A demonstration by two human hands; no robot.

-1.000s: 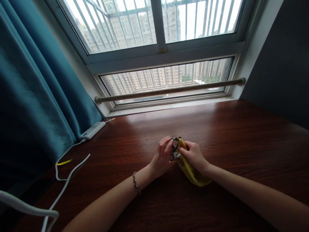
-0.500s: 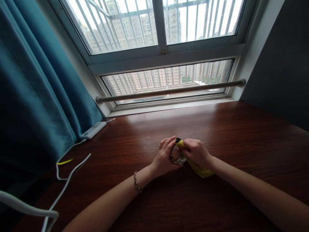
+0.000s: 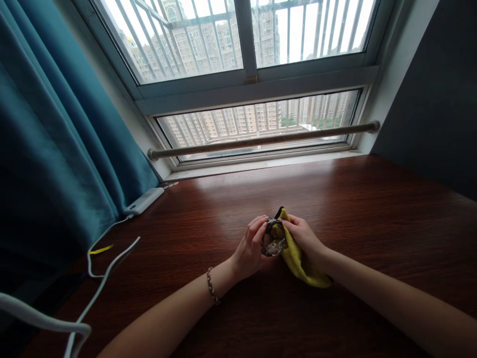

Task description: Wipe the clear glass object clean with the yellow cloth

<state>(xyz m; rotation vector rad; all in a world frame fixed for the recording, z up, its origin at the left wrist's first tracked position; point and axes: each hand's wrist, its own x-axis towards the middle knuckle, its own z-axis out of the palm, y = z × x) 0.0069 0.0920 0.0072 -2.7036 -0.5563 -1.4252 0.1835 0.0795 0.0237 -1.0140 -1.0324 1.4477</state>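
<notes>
A small clear glass vessel (image 3: pixel 274 246), round at the mouth and perhaps an ashtray or a cup, is held up on its side just above the table. My left hand (image 3: pixel 250 248) is closed around its left side, fingers over the rim. On the other side, my right hand (image 3: pixel 302 233) grips a yellow cloth (image 3: pixel 296 261) with a dark edge and presses it against the glass. The cloth's lower end hangs down to the tabletop. Part of the glass is hidden behind the fingers and the cloth.
A brown wooden table (image 3: pixel 208 209) spreads out under both hands. At the left lie a white power strip (image 3: pixel 144 201), white cables (image 3: pixel 108 278) and a yellow tie (image 3: pixel 101 249). A blue curtain (image 3: pixel 67 114) hangs beside them. A metal rail (image 3: pixel 261 141) crosses the window.
The right hand has shifted its grip, and more of the yellow cloth now shows, spread along the right side of the glass. The left hand has turned the glass slightly.
</notes>
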